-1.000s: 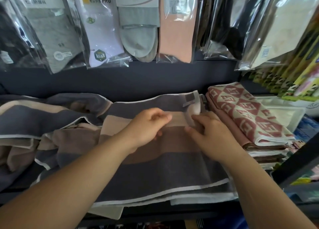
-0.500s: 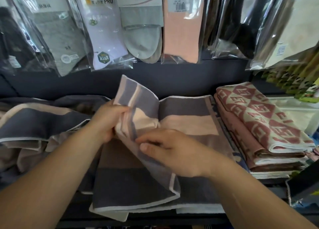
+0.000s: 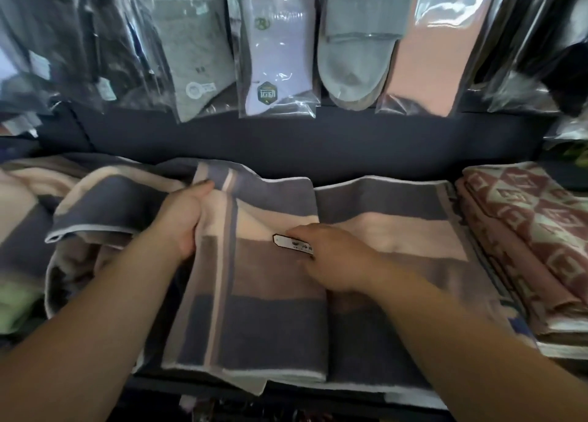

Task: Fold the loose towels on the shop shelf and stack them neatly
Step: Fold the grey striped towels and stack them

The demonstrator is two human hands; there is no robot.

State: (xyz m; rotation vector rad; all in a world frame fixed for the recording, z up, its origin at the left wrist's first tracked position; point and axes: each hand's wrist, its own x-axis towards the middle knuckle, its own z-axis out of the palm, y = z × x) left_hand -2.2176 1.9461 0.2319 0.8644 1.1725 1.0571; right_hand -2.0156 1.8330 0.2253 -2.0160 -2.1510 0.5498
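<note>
Shelf (image 3: 152, 386) packed edge to edge; left hand (image 3: 183, 221) grips striped towel (image 3: 270, 326) fold, right hand (image 3: 337, 262) seemingly pinches its label (image 3: 291, 245).

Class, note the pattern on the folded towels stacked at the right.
The folded towels show reddish-pink and cream diamonds; head view.

This is a shop. Socks (image 3: 276, 55) in clear plastic packs with printed brand cards hang side by side in a row above a dark shelf (image 3: 318, 144). On the shelf lie several striped towels (image 3: 270, 310) of one pattern, one bearing a label (image 3: 291, 245). Just beside them is a neat stack of folded red towels (image 3: 525, 224).
</note>
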